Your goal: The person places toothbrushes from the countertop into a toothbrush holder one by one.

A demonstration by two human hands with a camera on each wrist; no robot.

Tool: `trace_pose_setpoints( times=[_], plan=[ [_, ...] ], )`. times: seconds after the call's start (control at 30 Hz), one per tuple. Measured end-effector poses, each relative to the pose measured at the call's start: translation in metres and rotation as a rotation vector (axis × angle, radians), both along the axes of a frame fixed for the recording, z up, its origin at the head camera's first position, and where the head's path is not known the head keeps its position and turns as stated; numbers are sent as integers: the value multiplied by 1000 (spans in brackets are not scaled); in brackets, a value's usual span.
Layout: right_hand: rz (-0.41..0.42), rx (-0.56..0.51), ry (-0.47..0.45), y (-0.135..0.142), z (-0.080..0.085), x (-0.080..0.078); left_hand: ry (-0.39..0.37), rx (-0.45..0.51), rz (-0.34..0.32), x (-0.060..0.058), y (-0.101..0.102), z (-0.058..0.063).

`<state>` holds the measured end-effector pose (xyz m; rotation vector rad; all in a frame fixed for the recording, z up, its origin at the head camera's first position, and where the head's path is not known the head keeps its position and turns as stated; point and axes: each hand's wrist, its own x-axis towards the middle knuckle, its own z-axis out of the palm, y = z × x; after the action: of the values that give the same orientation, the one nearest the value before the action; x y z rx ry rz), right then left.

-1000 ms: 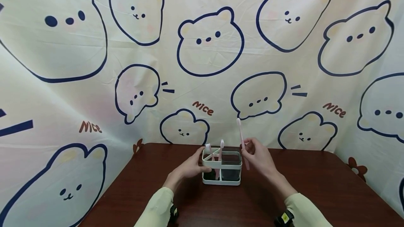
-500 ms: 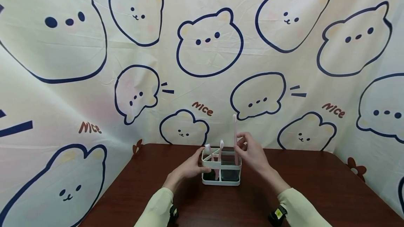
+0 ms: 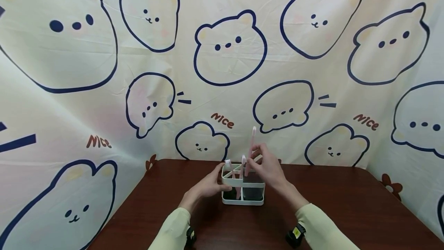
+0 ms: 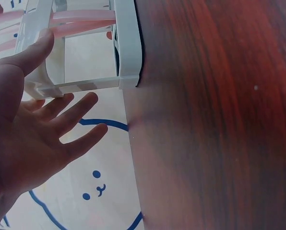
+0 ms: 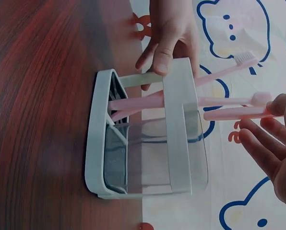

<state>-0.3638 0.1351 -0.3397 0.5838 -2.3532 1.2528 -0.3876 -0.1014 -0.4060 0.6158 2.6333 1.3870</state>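
A pale toothbrush holder (image 3: 253, 185) with divided compartments stands upright on the table. My left hand (image 3: 206, 186) grips its left side, thumb on the front upper band and fingers behind. Two pink toothbrushes stand in the left part, one leaning (image 5: 224, 74) and one straighter (image 5: 229, 101). Above the holder, my right hand (image 3: 269, 168) pinches a third pink toothbrush (image 3: 253, 138) by the handle, bristle head up. In the right wrist view, this handle's lower end (image 5: 215, 114) is just above the top rim, beside the standing brushes; its head is out of that view.
The dark reddish-brown wooden table (image 3: 156, 200) extends around the holder. A clear cup (image 5: 150, 163) sits in the holder's right part. Behind the table hangs a cream cloth (image 3: 229, 99) printed with cartoon bears.
My right hand has moved left with the toothbrush, from the holder's right side across its right part toward the left compartments. My left hand and the holder have stayed put.
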Motion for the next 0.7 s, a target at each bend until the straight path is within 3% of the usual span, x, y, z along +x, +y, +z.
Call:
trace_pose_setpoints(
  times=[0.23,0.7],
  plan=[
    [33,6,-14,-13,-5,-3,1,3,-9,0,-1,0],
    [-6,110,-43,-21,-17,-5,6,2,-12,-1,-1,0]
  ],
)
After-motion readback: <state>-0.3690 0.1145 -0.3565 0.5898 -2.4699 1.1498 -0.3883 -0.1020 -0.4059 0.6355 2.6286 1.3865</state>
